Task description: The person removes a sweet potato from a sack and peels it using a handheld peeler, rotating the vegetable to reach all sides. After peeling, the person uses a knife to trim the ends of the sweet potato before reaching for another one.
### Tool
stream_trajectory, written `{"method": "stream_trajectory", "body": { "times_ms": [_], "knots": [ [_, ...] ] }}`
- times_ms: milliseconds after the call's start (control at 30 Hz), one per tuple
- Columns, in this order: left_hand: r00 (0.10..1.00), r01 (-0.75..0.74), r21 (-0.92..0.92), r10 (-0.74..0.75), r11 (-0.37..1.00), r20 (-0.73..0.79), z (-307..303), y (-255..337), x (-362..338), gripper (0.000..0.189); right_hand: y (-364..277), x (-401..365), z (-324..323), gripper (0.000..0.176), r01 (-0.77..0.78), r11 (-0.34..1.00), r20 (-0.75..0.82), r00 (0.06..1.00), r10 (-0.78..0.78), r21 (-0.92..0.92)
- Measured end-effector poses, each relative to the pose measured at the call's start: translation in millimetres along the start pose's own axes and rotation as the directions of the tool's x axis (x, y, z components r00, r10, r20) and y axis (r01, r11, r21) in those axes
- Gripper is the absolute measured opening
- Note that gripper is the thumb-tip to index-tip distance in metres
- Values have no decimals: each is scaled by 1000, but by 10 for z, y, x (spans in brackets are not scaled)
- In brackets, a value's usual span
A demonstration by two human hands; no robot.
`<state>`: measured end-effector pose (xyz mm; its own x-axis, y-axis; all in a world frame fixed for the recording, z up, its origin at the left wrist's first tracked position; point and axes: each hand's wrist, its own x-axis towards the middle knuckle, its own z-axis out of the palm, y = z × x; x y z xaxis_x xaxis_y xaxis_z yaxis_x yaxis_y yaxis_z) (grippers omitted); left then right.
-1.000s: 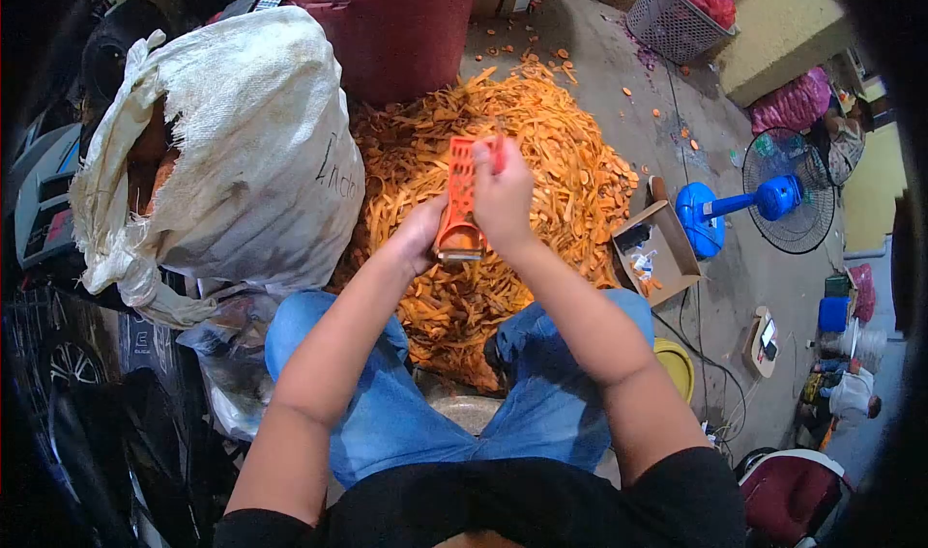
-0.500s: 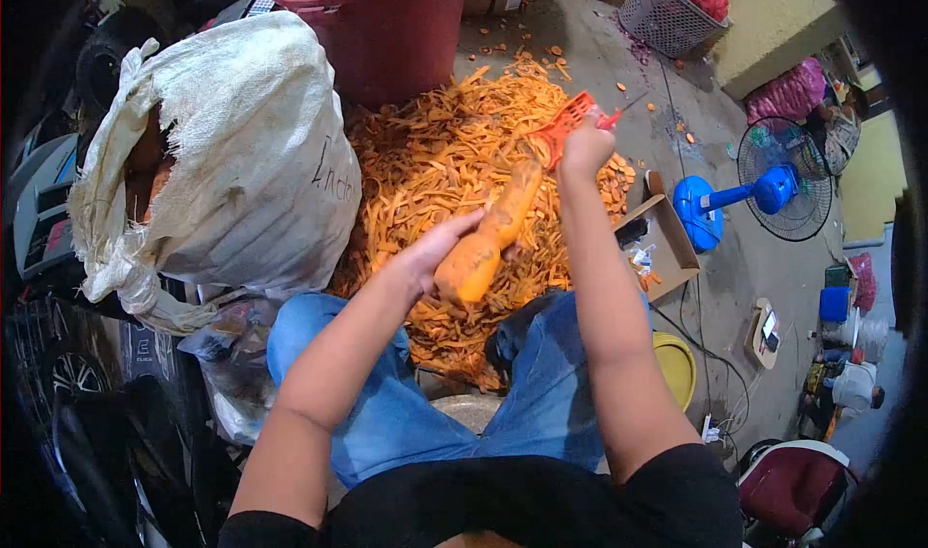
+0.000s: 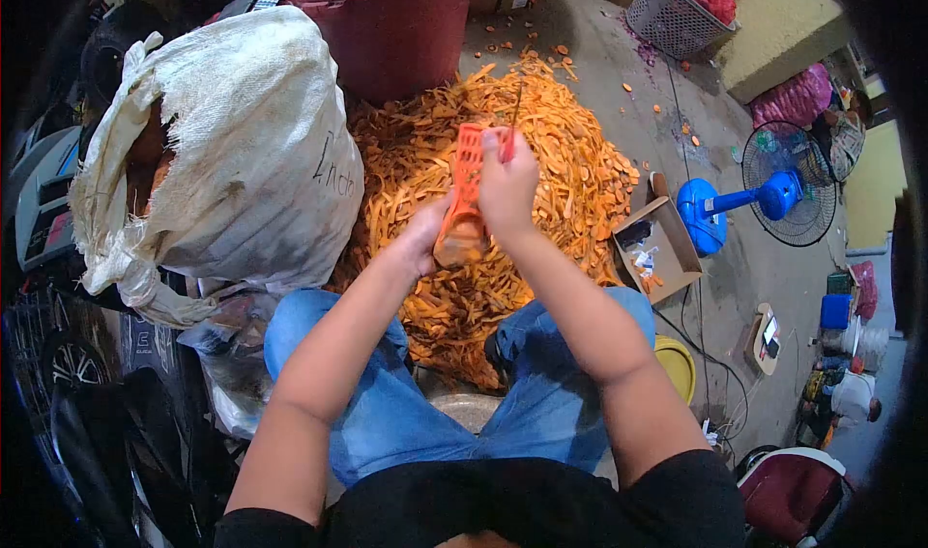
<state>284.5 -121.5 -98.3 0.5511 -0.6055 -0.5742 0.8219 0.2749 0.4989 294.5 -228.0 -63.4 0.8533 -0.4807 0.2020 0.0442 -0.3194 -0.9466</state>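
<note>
My left hand point(image 3: 423, 234) is closed around a thick orange carrot point(image 3: 462, 246), whose near end points toward me, patched with brown skin. My right hand point(image 3: 509, 181) grips a red plastic peeler point(image 3: 468, 166) with a slotted body, laid along the top of the carrot and covering much of it. From the same fist sticks a small red-handled knife point(image 3: 516, 111), its thin blade pointing away from me. Both hands are close together over a big heap of orange peelings point(image 3: 570, 161), between and beyond my knees.
A tied white woven sack point(image 3: 242, 152) with a torn opening stands at left, beside a large dark-red tub point(image 3: 387, 45). To the right are an open cardboard box point(image 3: 667, 244), a blue fan point(image 3: 701, 215) and a yellow-green lid point(image 3: 676, 366). Cables run over the floor.
My right hand has come left and nearer me, bringing the peeler from the carrot's far end down along it. The knife blade has swung from pointing right to pointing away. My left hand still holds the carrot.
</note>
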Motion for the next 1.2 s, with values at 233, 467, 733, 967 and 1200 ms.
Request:
{"method": "stream_trajectory", "body": {
  "times_ms": [233,467,733,967,1200],
  "knots": [
    [976,155,125,-172,980,135,119,-49,-167,39,636,977,-595,20,-118,978,-581,814,-3,-170],
    [997,60,-41,-62,997,-39,9,38,-9,40,16,236,-122,15,26,978,-171,985,10,207],
    [991,135,253,-127,958,-48,94,-38,-203,40,420,643,-255,13,56,977,-365,922,-130,-206],
    [986,122,108,-133,987,105,40,17,-165,41,253,739,-472,20,-137,978,-382,905,188,155],
    [997,-73,30,74,997,-16,48,86,-107,28,-35,-93,26,17,82,996,52,995,-83,22]
  ]
}}
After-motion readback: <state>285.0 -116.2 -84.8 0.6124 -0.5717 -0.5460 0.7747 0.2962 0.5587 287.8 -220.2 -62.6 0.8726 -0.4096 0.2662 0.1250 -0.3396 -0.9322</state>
